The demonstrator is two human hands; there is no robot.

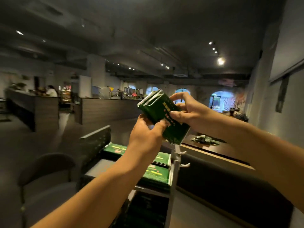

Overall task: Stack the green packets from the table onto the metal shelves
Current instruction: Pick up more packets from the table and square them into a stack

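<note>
I hold a bundle of green packets (162,117) up in front of me with both hands. My left hand (146,134) grips its lower left side, and my right hand (187,111) pinches its right edge with thumb and fingers. Below the bundle stands the metal shelf unit (174,163), with green packets (156,174) lying flat on its tiers. More green packets (204,139) lie in a loose pile on the wooden table (218,150) at the right.
A dark chair (47,168) stands at the lower left. A dark bench back (222,181) runs along the right below the table. Counters (105,107) and people are far behind. White hooks (182,153) stick out from the shelf post.
</note>
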